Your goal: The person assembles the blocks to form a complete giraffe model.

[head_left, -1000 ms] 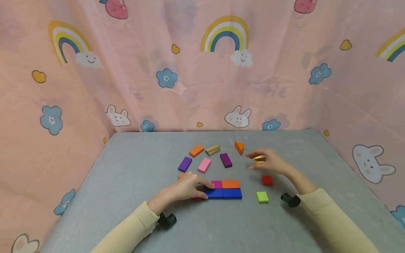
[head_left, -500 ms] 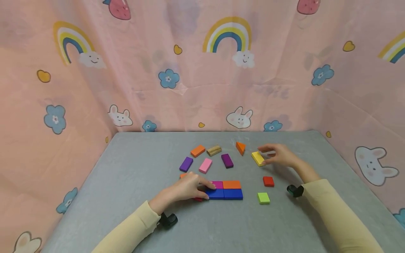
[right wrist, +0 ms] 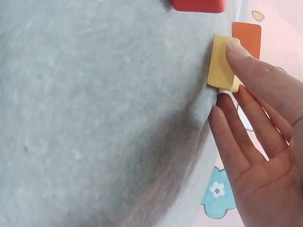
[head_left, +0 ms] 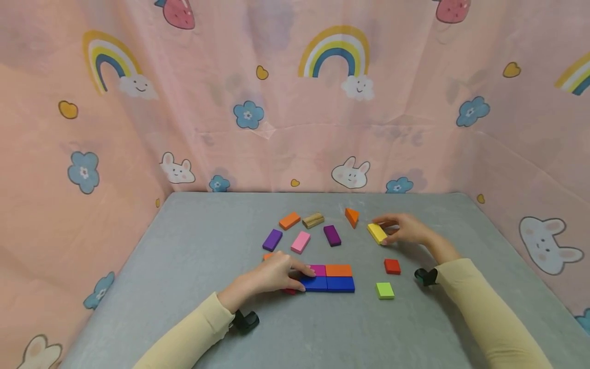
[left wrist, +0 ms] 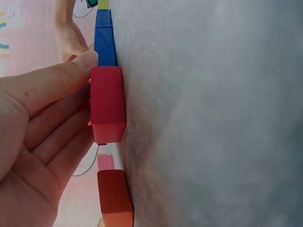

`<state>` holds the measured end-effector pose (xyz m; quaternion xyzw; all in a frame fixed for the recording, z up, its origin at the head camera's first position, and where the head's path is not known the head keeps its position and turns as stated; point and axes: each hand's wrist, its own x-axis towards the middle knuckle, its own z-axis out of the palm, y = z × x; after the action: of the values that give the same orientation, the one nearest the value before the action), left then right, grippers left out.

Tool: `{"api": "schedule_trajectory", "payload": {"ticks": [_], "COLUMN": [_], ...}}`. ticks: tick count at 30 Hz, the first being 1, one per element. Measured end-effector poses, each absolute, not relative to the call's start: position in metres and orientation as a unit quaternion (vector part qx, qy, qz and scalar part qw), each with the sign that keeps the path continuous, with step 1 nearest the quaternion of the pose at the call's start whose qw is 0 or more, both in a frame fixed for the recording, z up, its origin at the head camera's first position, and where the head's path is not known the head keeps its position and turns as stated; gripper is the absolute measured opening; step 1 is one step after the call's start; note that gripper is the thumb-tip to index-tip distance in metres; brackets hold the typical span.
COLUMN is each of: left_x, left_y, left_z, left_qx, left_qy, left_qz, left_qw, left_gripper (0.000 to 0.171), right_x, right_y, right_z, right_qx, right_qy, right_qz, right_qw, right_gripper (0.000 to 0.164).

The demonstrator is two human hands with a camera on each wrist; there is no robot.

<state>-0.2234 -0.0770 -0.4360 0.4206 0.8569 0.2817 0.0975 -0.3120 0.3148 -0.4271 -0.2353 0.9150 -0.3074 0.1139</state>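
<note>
Fingers (right wrist: 260,123) of right hand (head_left: 407,229) pinch a yellow block (head_left: 376,233); left hand (head_left: 271,271) clasps a blue block (head_left: 315,285)

The right hand (right wrist: 270,172) has its thumb on the yellow block (right wrist: 220,66), toward the edge of the gray table (right wrist: 94,118), with patterned pink cloth (right wrist: 281,40) beyond. An orange block (right wrist: 250,37) shows just behind; a red block (right wrist: 199,4) lies farther off, partly out of sight.
</note>
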Motion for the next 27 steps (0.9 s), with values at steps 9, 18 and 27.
{"api": "schedule_trajectory", "payload": {"ticks": [9,18,27], "left_x": [-0.224,-0.224,-0.223], "left_y": [-0.077,-0.077,-0.076], "left_z": [-0.435,-0.435,-0.436], "left_qx": [0.422,0.423,0.426], "left_qy": [0.857,0.856,0.856], "left_qz": [0.281,0.281,0.28], "left_qw": [0.095,0.094,0.088], "left_gripper": [0.034,0.034,0.034], "right_x": [-0.315,-0.315,-0.295], "right_y": [0.315,0.312,0.306], "right_z": [-0.427,-0.427,-0.422], "right_qx": [-0.233,-0.231,-0.229], "right_qy": [0.917,0.926,0.934], "right_qz": [-0.297,-0.279,-0.271], "right_qw": [0.125,0.108,0.03], "right_gripper": [0.063,0.061,0.064]}}
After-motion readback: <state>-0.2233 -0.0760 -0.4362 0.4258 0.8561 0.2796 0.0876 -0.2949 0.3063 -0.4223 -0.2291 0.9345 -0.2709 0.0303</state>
